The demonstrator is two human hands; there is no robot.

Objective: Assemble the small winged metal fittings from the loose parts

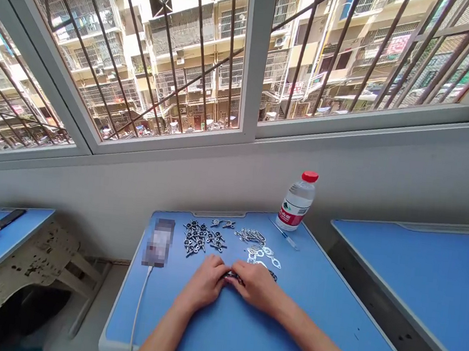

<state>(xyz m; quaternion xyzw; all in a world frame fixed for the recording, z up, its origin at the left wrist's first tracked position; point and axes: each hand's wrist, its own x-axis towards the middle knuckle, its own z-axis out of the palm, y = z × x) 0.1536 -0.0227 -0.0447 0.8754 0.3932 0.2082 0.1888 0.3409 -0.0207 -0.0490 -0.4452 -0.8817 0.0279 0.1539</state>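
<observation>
Dark metal piece [232, 276] seemingly pinched between the curled fingertips [223, 267] of the left hand [203, 285] and right hand [254, 286] looks small, light and stiff, best held by its edges

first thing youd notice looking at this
The eye goes first to the barred window across the top of the view, with apartment blocks outside. Below it, on a blue desk, the left hand and right hand meet at the middle around a small dark metal piece. Just beyond them lie small metal parts, and a water bottle with a red cap stands at the desk's far edge.
</observation>
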